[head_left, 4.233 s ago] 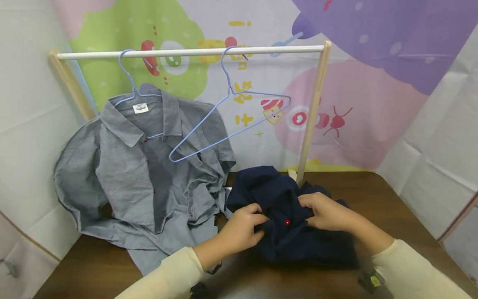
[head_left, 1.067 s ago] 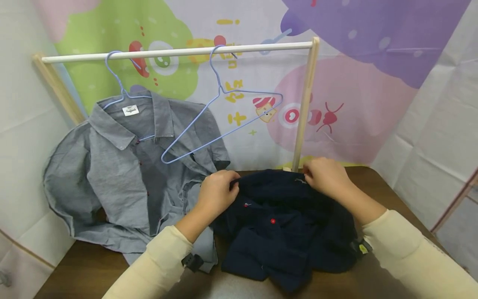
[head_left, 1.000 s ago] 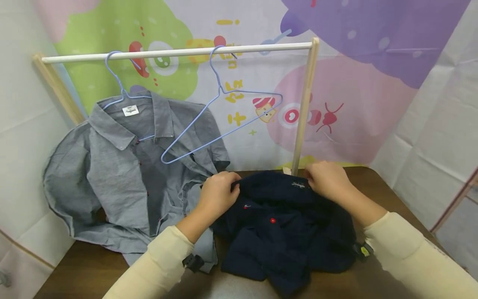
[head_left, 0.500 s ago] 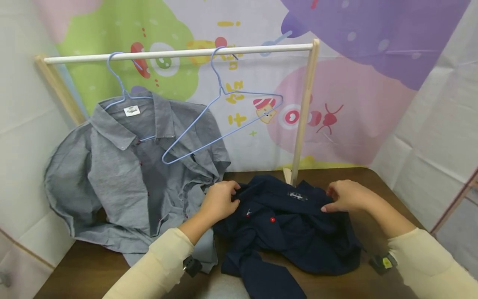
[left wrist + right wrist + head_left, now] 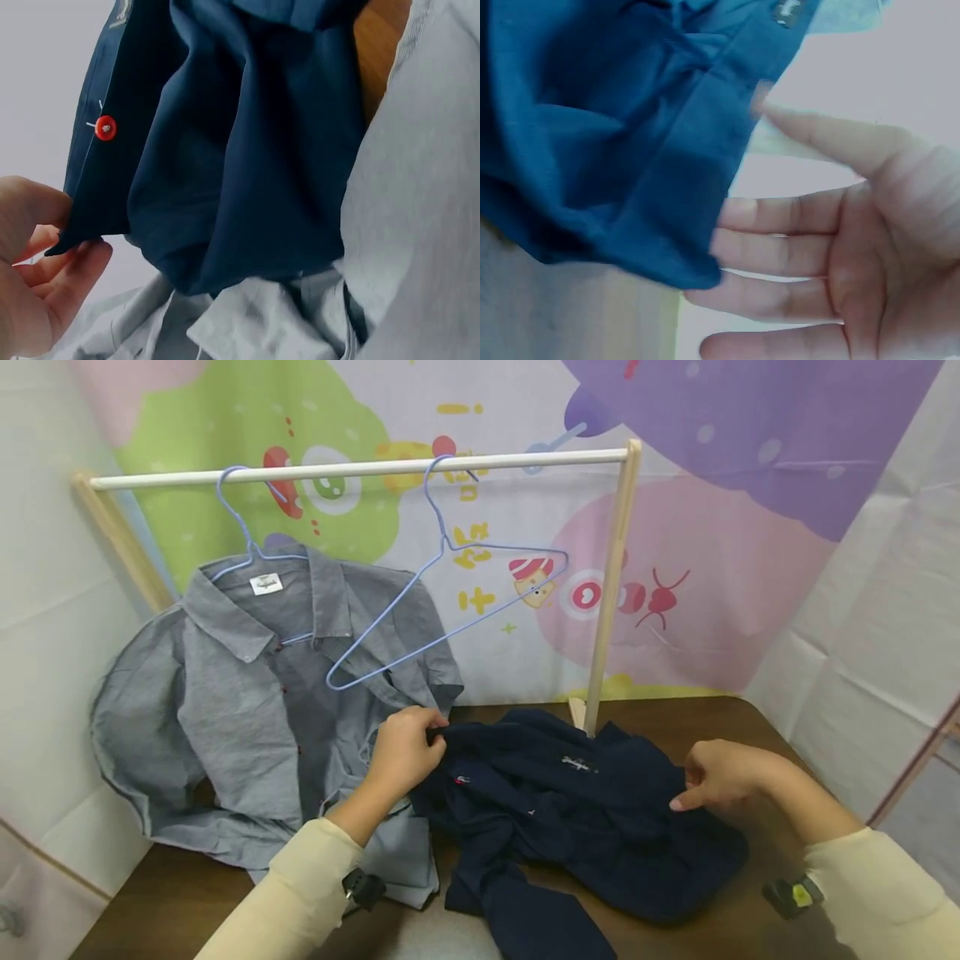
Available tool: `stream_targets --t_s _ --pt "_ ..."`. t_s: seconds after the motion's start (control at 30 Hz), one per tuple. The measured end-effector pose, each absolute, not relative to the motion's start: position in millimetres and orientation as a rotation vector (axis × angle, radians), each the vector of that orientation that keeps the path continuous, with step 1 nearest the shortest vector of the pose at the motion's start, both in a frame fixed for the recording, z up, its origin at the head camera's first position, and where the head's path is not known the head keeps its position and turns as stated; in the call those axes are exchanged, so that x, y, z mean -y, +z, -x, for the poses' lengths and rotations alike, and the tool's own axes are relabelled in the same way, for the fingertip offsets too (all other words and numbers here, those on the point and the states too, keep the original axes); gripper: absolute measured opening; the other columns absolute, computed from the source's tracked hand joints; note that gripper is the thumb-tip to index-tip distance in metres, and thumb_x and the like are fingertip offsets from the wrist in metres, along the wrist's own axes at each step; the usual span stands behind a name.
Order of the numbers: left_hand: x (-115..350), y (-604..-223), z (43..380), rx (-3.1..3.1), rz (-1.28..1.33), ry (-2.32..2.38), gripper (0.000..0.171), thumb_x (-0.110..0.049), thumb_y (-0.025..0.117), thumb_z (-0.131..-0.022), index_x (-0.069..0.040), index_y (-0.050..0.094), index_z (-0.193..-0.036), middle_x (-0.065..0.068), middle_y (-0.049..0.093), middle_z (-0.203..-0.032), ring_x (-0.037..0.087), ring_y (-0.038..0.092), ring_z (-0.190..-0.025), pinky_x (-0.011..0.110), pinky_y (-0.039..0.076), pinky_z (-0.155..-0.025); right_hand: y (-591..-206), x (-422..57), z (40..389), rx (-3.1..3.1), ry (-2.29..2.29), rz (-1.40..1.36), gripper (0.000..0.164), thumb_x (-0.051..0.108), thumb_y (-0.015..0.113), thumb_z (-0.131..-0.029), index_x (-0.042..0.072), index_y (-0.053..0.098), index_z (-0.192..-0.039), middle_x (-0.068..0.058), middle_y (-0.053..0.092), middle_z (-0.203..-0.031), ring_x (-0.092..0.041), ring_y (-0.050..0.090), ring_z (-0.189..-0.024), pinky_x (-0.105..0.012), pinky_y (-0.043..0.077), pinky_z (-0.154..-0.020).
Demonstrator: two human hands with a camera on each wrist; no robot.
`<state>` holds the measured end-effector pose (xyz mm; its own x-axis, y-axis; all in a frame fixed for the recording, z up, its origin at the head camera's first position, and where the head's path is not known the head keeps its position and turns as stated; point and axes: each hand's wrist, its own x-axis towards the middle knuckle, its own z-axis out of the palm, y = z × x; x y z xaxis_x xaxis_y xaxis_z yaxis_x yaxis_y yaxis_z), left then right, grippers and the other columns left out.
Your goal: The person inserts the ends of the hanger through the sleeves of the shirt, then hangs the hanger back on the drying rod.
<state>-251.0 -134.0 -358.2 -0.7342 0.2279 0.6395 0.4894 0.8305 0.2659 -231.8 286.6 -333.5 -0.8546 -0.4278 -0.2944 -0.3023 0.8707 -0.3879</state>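
A navy shirt [image 5: 592,827] with red buttons lies rumpled on the table, its collar side toward the rack. My left hand [image 5: 405,747] pinches one corner of its collar between thumb and fingers, seen close in the left wrist view beside a red button [image 5: 106,128]. At the collar's other end is my right hand [image 5: 731,777]. In the right wrist view its fingers are extended behind the navy cloth's edge, with the thumb [image 5: 817,139] at the near side, tip right at the edge. A pale label [image 5: 579,764] shows inside the collar.
A wooden rack with a white rail [image 5: 360,468] stands behind. From it hang a blue hanger [image 5: 450,635] with nothing on it and, on another hanger, a grey shirt [image 5: 240,693], whose hem rests on the brown table [image 5: 720,727]. A printed cloth backdrop [image 5: 705,585] is behind.
The navy shirt has gone from a bundle to more spread out. Lately my left hand has drawn its collar corner left, while my right hand has loosened and moved right and down.
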Motion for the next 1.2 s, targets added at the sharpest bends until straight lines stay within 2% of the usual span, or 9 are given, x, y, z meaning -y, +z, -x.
stream_targets --t_s 0.07,0.17,0.27,0.33,0.47,0.53,0.7,0.97,1.2 --pt "138 -355 251 2.379 0.5 -0.576 0.014 0.001 0.074 -0.072 -0.006 0.073 -0.084 0.008 0.068 -0.08 0.026 0.066 -0.075 0.042 0.054 -0.067 -337 -283 229 -2.612 -0.481 0.519 0.035 0.028 0.084 -0.075 0.003 0.063 -0.084 -0.002 0.057 -0.064 -0.012 0.053 -0.047 -0.029 0.047 -0.041" --pt "144 -351 252 2.359 0.463 -0.59 0.014 0.001 0.073 -0.072 -0.006 0.073 -0.084 0.008 0.068 -0.08 0.027 0.066 -0.075 0.043 0.053 -0.067 -341 -280 226 -2.592 -0.457 0.547 0.033 0.014 0.085 -0.072 0.002 0.059 -0.087 -0.004 0.057 -0.068 -0.015 0.057 -0.046 -0.033 0.05 -0.04" --pt "149 -347 251 2.348 0.427 -0.611 0.014 0.001 0.072 -0.072 -0.005 0.073 -0.085 0.01 0.068 -0.081 0.028 0.066 -0.076 0.044 0.053 -0.069 -340 -280 229 -2.651 -0.414 0.662 0.026 0.002 0.081 -0.07 0.008 0.055 -0.073 0.001 0.051 -0.065 -0.01 0.052 -0.044 -0.028 0.046 -0.042" --pt "154 -345 251 2.34 0.402 -0.626 0.015 0.001 0.072 -0.072 -0.005 0.074 -0.086 0.011 0.069 -0.083 0.029 0.066 -0.078 0.044 0.053 -0.07 -335 -281 235 -2.735 -0.382 0.749 0.026 0.002 0.079 -0.07 0.012 0.055 -0.067 0.006 0.048 -0.063 -0.007 0.048 -0.048 -0.026 0.043 -0.047" --pt "161 -341 250 2.318 0.367 -0.642 0.015 0.0 0.07 -0.073 -0.004 0.074 -0.086 0.012 0.069 -0.084 0.03 0.065 -0.079 0.044 0.052 -0.071 -318 -284 249 -3.016 -0.331 0.759 0.016 0.009 0.078 -0.073 0.011 0.063 -0.068 0.007 0.053 -0.064 -0.013 0.046 -0.06 -0.034 0.042 -0.057" --pt "164 -340 249 2.309 0.354 -0.642 0.014 0.0 0.069 -0.073 -0.004 0.074 -0.087 0.012 0.069 -0.085 0.03 0.065 -0.079 0.044 0.052 -0.071 -310 -284 253 -3.18 -0.361 0.685 0.009 0.01 0.076 -0.075 0.006 0.067 -0.074 -0.001 0.061 -0.067 -0.02 0.053 -0.062 -0.041 0.047 -0.06" --pt "170 -340 248 2.341 0.333 -0.619 0.016 -0.003 0.07 -0.075 -0.005 0.073 -0.09 0.012 0.069 -0.086 0.03 0.064 -0.08 0.045 0.051 -0.07 -307 -273 257 -3.554 -0.508 0.538 0.015 0.007 0.07 -0.076 -0.004 0.07 -0.087 -0.021 0.068 -0.08 -0.039 0.062 -0.068 -0.055 0.049 -0.064" --pt "167 -353 251 2.62 0.38 -0.476 0.018 -0.007 0.072 -0.076 -0.009 0.072 -0.093 0.006 0.068 -0.084 0.024 0.065 -0.076 0.043 0.052 -0.064 -328 -258 266 -3.672 -0.566 0.506 0.007 0.005 0.067 -0.076 0.0 0.067 -0.081 -0.018 0.065 -0.07 -0.035 0.058 -0.056 -0.051 0.046 -0.048" --pt "161 -363 251 2.692 0.434 -0.451 0.021 -0.006 0.073 -0.073 -0.01 0.072 -0.093 0.003 0.067 -0.081 0.024 0.064 -0.073 0.043 0.052 -0.064 -341 -250 272 -3.49 -0.602 0.445 0.01 0.008 0.07 -0.081 0.0 0.07 -0.087 -0.02 0.069 -0.082 -0.037 0.062 -0.068 -0.054 0.049 -0.065"
